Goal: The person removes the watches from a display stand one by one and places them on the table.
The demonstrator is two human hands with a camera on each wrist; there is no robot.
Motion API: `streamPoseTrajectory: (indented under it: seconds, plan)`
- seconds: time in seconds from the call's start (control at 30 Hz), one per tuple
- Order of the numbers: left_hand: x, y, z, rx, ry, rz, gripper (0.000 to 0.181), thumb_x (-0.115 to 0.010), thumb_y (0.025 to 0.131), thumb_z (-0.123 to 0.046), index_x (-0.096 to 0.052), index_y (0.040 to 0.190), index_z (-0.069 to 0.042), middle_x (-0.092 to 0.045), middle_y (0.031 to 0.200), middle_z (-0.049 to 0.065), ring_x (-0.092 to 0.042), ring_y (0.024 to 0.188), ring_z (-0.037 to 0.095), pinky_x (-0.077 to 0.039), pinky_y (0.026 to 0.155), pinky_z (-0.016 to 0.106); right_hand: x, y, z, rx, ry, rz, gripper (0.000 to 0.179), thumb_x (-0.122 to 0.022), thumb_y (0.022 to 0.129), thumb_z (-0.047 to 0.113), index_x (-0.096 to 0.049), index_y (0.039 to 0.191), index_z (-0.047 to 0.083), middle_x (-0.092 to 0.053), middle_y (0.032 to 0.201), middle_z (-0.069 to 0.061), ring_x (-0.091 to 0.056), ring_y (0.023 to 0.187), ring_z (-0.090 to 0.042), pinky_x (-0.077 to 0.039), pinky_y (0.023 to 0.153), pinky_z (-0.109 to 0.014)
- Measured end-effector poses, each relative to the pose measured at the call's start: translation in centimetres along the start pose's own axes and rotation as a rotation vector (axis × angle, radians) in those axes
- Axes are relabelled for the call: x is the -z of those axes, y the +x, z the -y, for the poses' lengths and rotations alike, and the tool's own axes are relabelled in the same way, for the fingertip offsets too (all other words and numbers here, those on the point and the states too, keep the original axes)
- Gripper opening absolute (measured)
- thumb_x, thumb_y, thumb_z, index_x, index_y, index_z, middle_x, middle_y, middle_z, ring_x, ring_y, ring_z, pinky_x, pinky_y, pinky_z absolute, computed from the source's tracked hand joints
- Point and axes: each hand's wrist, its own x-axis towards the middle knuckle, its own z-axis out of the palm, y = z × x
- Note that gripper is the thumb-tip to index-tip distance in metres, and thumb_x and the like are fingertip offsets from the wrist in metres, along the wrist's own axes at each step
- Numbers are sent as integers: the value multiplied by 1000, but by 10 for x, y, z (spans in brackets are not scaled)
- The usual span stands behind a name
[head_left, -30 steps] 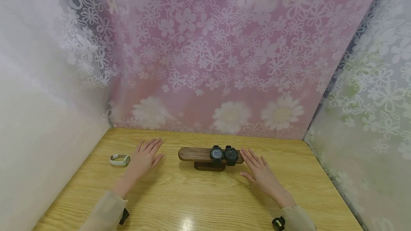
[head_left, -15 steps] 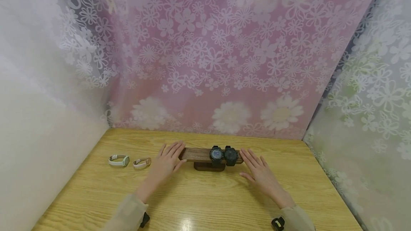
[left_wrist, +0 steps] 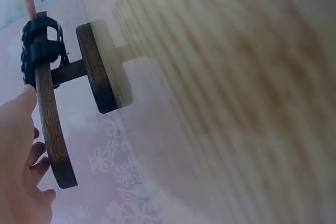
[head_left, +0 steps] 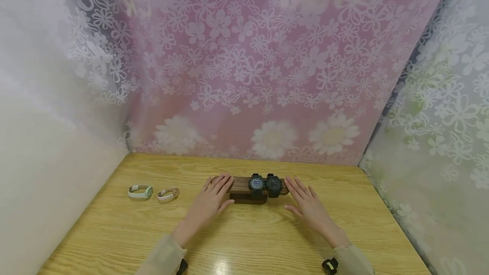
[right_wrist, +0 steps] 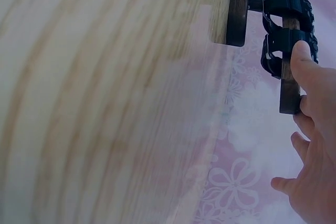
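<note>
A dark wooden watch stand (head_left: pixel 241 184) stands on the table, its rounded bar raised on a short base (head_left: pixel 248 199). Two chunky black watches, a left one (head_left: pixel 257 183) and a right one (head_left: pixel 273 184), are strapped round the bar's right half. My left hand (head_left: pixel 209 200) lies with straight fingers over the bar's left end, hiding part of it; in the left wrist view its thumb (left_wrist: pixel 27 98) reaches along the bar. At the right end, the fingertips of my right hand (head_left: pixel 311 209) touch the bar beside the right watch, fingers straight.
To the left on the wooden table (head_left: pixel 229 237) lie a mint-green strapped watch (head_left: pixel 140 195) and a pale-strapped watch with a rose-gold case (head_left: pixel 168 197). A pink floral curtain (head_left: pixel 244 75) hangs behind the table, with pale sheets at both sides.
My left hand has moved right, from beside the mint-green watch onto the stand's left end, uncovering the pale-strapped watch. My right hand stays at the stand's right end.
</note>
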Motion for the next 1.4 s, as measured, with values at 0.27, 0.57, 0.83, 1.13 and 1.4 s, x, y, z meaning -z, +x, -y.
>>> streamPoseTrajectory:
  seconds: [0.27,0.57,0.83,1.13,1.4]
  plan:
    - [3,1,-3,-13,5,88,68,-55,103,-45,-37,158,-9,-33,163,11,-34,149,27,-28,122,49,4,5,2,-29,85,28,78,-72,95,30,-34,159,8,-33,163,-12,-29,149,-39,-25,115,-70]
    - [7,4,-4,-16,-5,124,67,-52,105,-45,-36,158,-9,-31,164,12,-34,149,28,-28,123,49,13,22,-4,32,146,-137,70,-75,93,23,-45,154,11,-53,148,-20,-47,137,-42,-39,108,-67]
    - [8,4,-5,0,-44,122,65,-55,104,-42,-39,157,-7,-32,163,12,-35,149,29,-28,122,50,16,43,1,125,157,-176,70,-79,88,27,-50,150,11,-57,144,-17,-51,133,-41,-44,105,-65]
    - [7,5,-4,10,-78,122,64,-60,103,-37,-40,156,-7,-33,162,12,-35,149,29,-27,123,51,7,56,7,130,96,-64,77,-80,86,39,-50,151,10,-54,148,-16,-49,136,-39,-40,108,-66]
    - [8,5,-3,-3,-72,111,64,-60,103,-36,-41,156,-7,-34,162,12,-37,148,30,-29,122,51,2,58,6,104,134,-13,77,-82,83,40,-53,148,10,-56,146,-17,-48,136,-41,-38,108,-68]
